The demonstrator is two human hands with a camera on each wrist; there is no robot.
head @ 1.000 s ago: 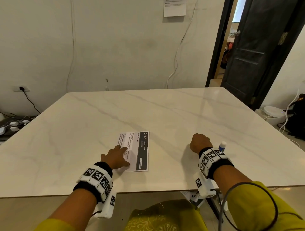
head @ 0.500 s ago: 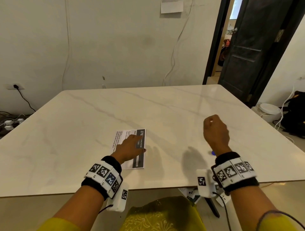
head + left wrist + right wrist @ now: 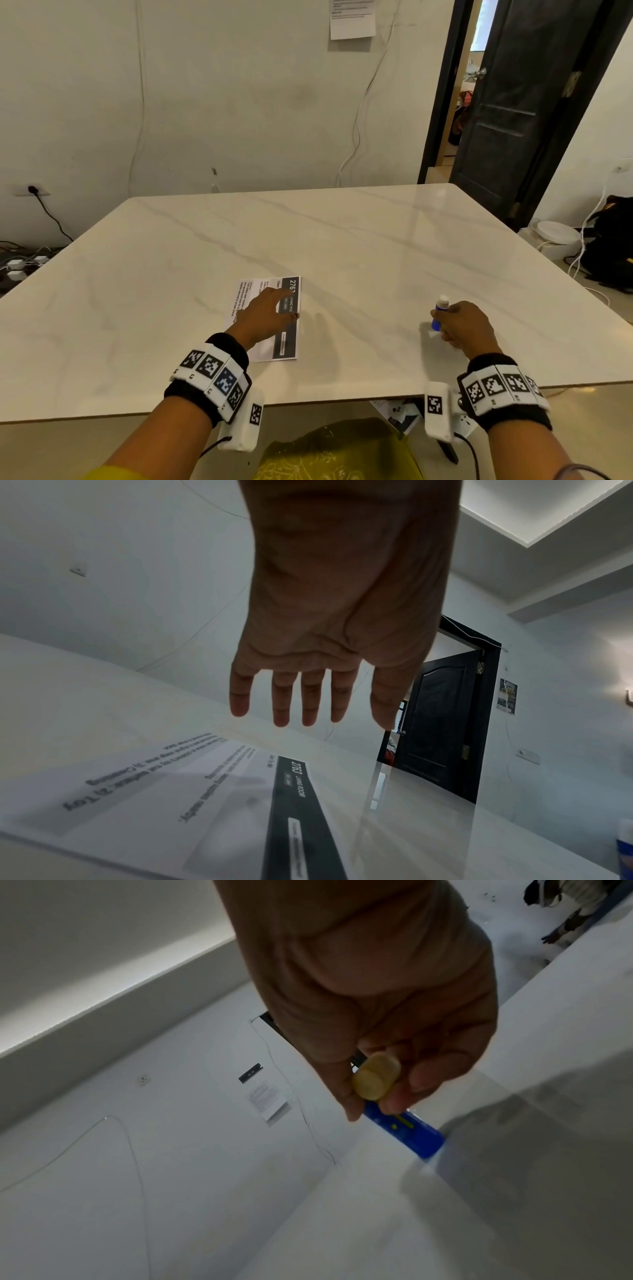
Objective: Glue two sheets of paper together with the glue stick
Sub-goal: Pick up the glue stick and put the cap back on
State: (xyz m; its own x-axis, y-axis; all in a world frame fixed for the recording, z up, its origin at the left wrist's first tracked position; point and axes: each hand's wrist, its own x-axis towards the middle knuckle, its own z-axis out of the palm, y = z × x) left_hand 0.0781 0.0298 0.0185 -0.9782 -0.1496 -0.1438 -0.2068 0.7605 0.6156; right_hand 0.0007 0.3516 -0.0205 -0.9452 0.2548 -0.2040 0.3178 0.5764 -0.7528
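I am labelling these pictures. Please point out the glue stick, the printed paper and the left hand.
glue stick (image 3: 409,1130): right wrist view, blue body.
printed paper (image 3: 287,346): head view, dark strip.
left hand (image 3: 265,313): head view, back of hand.

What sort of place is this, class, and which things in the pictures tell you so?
Most likely a room in a home, used as a makeshift workspace: a marble-look table stands against a plain wall, a dark panelled door opens onto another room, and chargers and cables lie on the floor by a wall socket.

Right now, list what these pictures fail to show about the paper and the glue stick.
- Paper: head view, the left hand covers its middle; one sheet or two is unclear.
- Small print: left wrist view, blurred.
- Glue stick: right wrist view, the right hand hides its upper part; label too blurred to read.
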